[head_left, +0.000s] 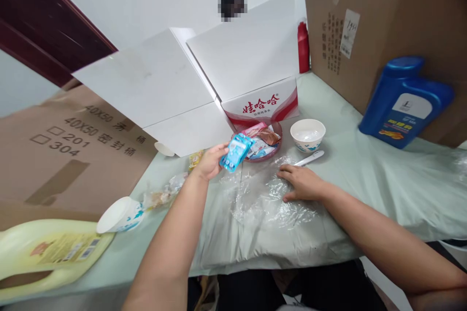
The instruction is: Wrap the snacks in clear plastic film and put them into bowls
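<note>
My left hand (212, 161) is closed on a small blue packet (236, 152), held up just in front of a round reddish bowl (274, 151). The bowl holds several packets, among them a brown one (269, 136). Flat on a sheet of clear plastic (262, 204) lies my right hand (302, 182), its fingers apart and gripping nothing. Close beyond its fingertips is a white-handled utensil (310, 158), its far end hidden under or behind the plastic. A white paper bowl (308, 135) with a blue pattern stands upright behind the utensil.
White carton panels (242, 51) rise behind the bowl. At right are a blue jug (404, 102), a red bottle (303, 47) and a large cardboard box (383, 24). To the left lie a tilted paper bowl (120, 215), clear-wrapped items (160, 198) and a pale yellow jug (54, 248).
</note>
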Available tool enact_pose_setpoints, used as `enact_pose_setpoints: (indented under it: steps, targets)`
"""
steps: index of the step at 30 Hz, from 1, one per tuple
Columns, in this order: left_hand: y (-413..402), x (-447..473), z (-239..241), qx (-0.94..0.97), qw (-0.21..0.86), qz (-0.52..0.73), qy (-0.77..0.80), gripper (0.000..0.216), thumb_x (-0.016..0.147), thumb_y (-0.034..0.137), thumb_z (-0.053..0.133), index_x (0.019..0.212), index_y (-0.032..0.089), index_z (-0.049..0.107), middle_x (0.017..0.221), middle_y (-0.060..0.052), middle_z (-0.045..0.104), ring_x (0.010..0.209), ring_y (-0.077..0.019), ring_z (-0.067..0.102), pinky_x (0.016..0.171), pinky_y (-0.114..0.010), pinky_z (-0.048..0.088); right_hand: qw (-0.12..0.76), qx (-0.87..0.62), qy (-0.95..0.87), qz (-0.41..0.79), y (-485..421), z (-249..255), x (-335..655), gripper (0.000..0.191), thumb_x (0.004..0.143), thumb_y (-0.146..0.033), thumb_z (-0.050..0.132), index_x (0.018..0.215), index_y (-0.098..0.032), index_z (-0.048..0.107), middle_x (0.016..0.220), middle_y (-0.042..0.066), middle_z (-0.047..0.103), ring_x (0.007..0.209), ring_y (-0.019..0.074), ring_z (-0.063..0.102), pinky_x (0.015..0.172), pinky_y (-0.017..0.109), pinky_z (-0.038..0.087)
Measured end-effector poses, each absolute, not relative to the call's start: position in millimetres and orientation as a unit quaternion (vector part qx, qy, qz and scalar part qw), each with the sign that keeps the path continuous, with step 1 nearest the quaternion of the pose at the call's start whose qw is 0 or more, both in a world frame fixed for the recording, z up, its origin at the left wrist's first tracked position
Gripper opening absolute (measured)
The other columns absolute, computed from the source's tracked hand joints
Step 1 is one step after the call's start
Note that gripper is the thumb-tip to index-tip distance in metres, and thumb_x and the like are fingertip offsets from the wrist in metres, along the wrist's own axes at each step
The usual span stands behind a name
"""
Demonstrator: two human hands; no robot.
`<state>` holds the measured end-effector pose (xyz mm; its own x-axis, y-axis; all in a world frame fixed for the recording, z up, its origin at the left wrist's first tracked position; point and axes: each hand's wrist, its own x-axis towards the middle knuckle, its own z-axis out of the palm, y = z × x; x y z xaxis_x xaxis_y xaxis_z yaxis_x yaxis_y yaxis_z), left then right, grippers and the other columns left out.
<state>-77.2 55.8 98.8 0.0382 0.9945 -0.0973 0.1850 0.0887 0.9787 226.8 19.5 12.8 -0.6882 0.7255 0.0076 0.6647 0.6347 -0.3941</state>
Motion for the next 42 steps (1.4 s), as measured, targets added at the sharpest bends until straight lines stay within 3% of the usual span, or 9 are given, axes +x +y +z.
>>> enact_pose_setpoints:
  steps: [7,11,14,22,27,31,34,39,42]
  targets:
    - [100.6,-59.9,105.1,0.550,0.340,0.430,0.630,0.025,0.076,0.025,0.065,0.099,0.014,0.064,0.095,-0.009,0.067,0.086,-0.0211,0.065,0.079,-0.038,0.054,0.091,-0.374,-0.902,0.193,20.6,13.2,228.4,0.080,0.070,-0.049,0.076,0.139,-0.019,0.052,0.146,0.015,0.046,0.127,0.0341,0.050,0.103,0.044,0.043]
    - [58.9,-45.1,95.5,0.585,0.217,0.451,0.638,0.025,0.074,0.017,0.063,0.099,0.018,0.064,0.117,-0.010,0.059,0.113,-0.0242,0.054,0.097,-0.040,0.046,0.084,-0.374,-0.903,0.195,20.0,14.7,227.7,0.081,0.069,-0.049,0.077,0.140,-0.018,0.051,0.148,0.016,0.044,0.128,0.0343,0.049,0.105,0.044,0.042]
    - [-1.6,-22.6,86.0,0.744,0.141,0.373,0.536,0.016,0.086,0.024,0.055,0.097,0.020,0.066,0.104,-0.008,0.064,0.105,-0.0226,0.058,0.094,-0.038,0.049,0.086,-0.372,-0.904,0.191,19.6,15.0,228.1,0.083,0.069,-0.050,0.077,0.141,-0.018,0.050,0.148,0.016,0.044,0.127,0.0346,0.050,0.104,0.045,0.043]
    - [-111.8,-18.3,26.5,0.875,0.098,0.072,0.469,0.065,0.075,0.048,0.075,0.131,0.022,0.054,0.139,-0.015,0.052,0.133,-0.0369,0.042,0.107,-0.057,0.040,0.095,-0.415,-0.887,0.182,18.1,14.9,227.2,0.085,0.073,-0.050,0.075,0.146,-0.021,0.042,0.153,0.016,0.035,0.126,0.0339,0.052,0.101,0.043,0.045]
    - [-127.3,-60.6,6.9,0.835,0.018,0.117,0.538,0.026,0.090,0.027,0.057,0.113,0.020,0.064,0.126,-0.012,0.062,0.125,-0.0311,0.053,0.102,-0.051,0.047,0.084,-0.518,-0.827,0.200,17.2,20.8,217.0,0.095,0.078,-0.053,0.069,0.154,-0.021,0.022,0.162,0.016,0.010,0.129,0.0370,0.049,0.099,0.044,0.047]
    - [-144.1,-69.4,23.5,0.850,0.069,0.170,0.494,0.016,0.091,0.016,0.047,0.090,0.020,0.063,0.108,-0.009,0.070,0.114,-0.0242,0.061,0.098,-0.042,0.051,0.049,-0.516,-0.831,0.202,2.8,38.7,221.8,0.083,0.083,-0.048,0.066,0.152,-0.021,0.030,0.161,0.017,0.011,0.121,0.0369,0.056,0.097,0.044,0.048]
    - [-154.3,-69.6,38.4,0.837,0.144,0.188,0.494,0.011,0.088,0.016,0.050,0.083,0.021,0.058,0.111,-0.008,0.070,0.117,-0.0225,0.060,0.097,-0.038,0.051,0.100,-0.420,-0.876,0.215,-19.8,49.7,242.0,0.066,0.088,-0.051,0.060,0.145,-0.020,0.044,0.155,0.015,0.034,0.124,0.0329,0.054,0.103,0.045,0.043]
    - [-160.2,-74.9,43.1,0.805,0.245,0.190,0.507,0.013,0.084,0.016,0.053,0.073,0.022,0.048,0.116,-0.008,0.069,0.122,-0.0235,0.058,0.099,-0.039,0.049,0.101,-0.241,-0.929,0.264,-65.1,34.7,283.9,0.082,0.072,-0.055,0.074,0.143,-0.023,0.047,0.145,0.012,0.050,0.134,0.0330,0.041,0.111,0.050,0.032]
    - [-160.3,-75.5,43.4,0.764,0.320,0.183,0.530,0.017,0.081,0.017,0.053,0.069,0.022,0.043,0.107,-0.007,0.072,0.105,-0.0221,0.067,0.087,-0.035,0.054,0.103,-0.282,-0.926,0.231,-89.4,17.7,298.9,0.045,0.084,-0.034,0.065,0.128,-0.023,0.060,0.135,0.012,0.057,0.124,0.0309,0.051,0.102,0.051,0.039]
